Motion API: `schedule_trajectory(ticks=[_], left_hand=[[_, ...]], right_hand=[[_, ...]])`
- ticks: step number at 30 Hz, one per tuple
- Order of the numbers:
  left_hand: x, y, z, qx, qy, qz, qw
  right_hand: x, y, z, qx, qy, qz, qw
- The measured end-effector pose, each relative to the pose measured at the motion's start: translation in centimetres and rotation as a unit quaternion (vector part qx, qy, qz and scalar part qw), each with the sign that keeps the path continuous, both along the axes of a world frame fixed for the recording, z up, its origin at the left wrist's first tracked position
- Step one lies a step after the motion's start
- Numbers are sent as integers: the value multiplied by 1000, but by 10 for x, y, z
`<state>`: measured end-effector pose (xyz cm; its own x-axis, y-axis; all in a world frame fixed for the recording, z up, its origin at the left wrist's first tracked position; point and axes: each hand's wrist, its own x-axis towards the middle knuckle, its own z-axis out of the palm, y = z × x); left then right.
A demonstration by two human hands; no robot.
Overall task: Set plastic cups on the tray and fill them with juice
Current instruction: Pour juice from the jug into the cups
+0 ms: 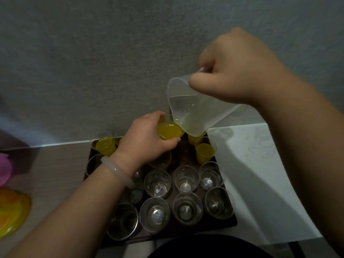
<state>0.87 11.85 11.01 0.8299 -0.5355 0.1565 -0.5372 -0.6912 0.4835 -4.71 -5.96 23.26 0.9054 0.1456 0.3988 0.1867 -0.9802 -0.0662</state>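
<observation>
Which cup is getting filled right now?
The cup gripped by the left hand, held under the jug spout; all others stand untouched on the tray.

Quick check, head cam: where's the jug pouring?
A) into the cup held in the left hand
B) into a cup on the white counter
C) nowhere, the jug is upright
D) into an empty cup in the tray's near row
A: the right hand tilts the translucent jug with its lip over the juice-filled cup, which the left hand grips above the tray.
</observation>
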Motion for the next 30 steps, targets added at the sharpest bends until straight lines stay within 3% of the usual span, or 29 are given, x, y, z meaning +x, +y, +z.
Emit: schedule_trajectory(ticks=[6,16,23,30], left_hand=[[-3,2,0,-29,20,-1,999],[-3,-2,-3,-56,18,4,998],[-3,-12,2,18,32,-65,997],[5,-28,14,87,25,-160,983]], right_hand=[[-11,-34,-27,262,-26,-47,963],[-20,-53,-61,559,-129,-129,809],[-27,-51,-64,651,-176,-166,720],[-32,-58,-61,666,-194,-154,704]])
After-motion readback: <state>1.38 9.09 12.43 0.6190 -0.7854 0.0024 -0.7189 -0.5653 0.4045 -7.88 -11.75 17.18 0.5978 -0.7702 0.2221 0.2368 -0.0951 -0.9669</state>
